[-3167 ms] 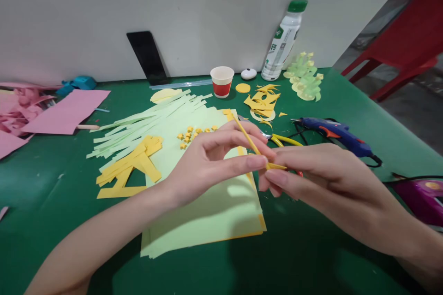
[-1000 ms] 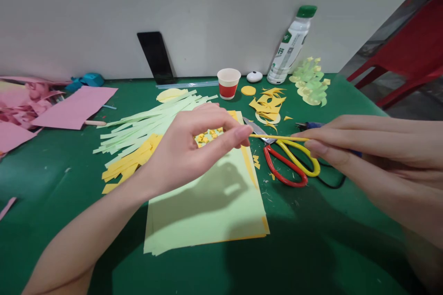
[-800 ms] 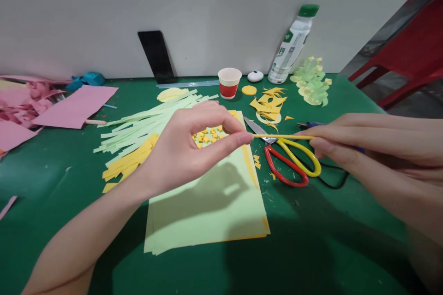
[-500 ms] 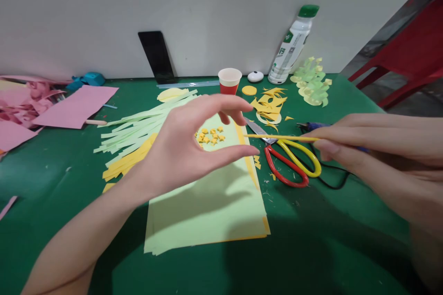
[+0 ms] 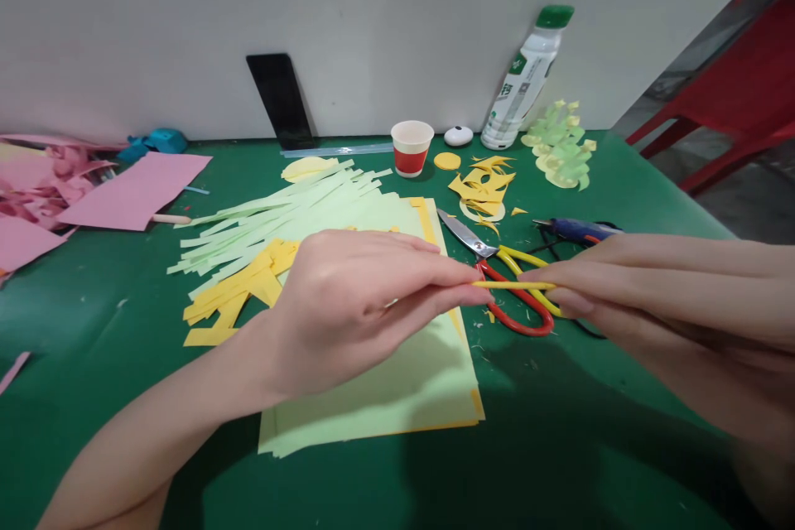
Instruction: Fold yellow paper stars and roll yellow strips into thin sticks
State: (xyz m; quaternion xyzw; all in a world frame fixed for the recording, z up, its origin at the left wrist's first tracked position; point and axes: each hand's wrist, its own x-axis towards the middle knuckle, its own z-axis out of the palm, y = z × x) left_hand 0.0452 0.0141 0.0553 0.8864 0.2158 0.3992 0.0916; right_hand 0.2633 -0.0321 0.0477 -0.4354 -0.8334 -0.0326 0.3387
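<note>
A thin yellow paper strip (image 5: 514, 286) is stretched level between my two hands, seen edge-on. My left hand (image 5: 373, 306) pinches its left end between thumb and fingers. At the other end my right hand (image 5: 658, 290) grips it the same way. Under my left hand lies a stack of pale green paper (image 5: 373, 397) with orange sheets showing at its edge. Small folded yellow stars on the stack are mostly hidden behind that hand. Scissors (image 5: 469, 233) with one red and one yellow handle lie behind the strip, partly covered by my right hand.
Green strips (image 5: 267, 211) and yellow strips (image 5: 229, 298) lie left. Behind are a red-and-white paper cup (image 5: 411, 151), yellow scraps (image 5: 488, 186), a leaning bottle (image 5: 525, 83) and a leaning phone (image 5: 279, 99). A blue-handled tool (image 5: 568, 229) lies right, pink paper (image 5: 137, 195) far left.
My left hand has moved down and right, closing from a wide-open curve onto the strip's left end. My right hand has lowered slightly with the strip.
</note>
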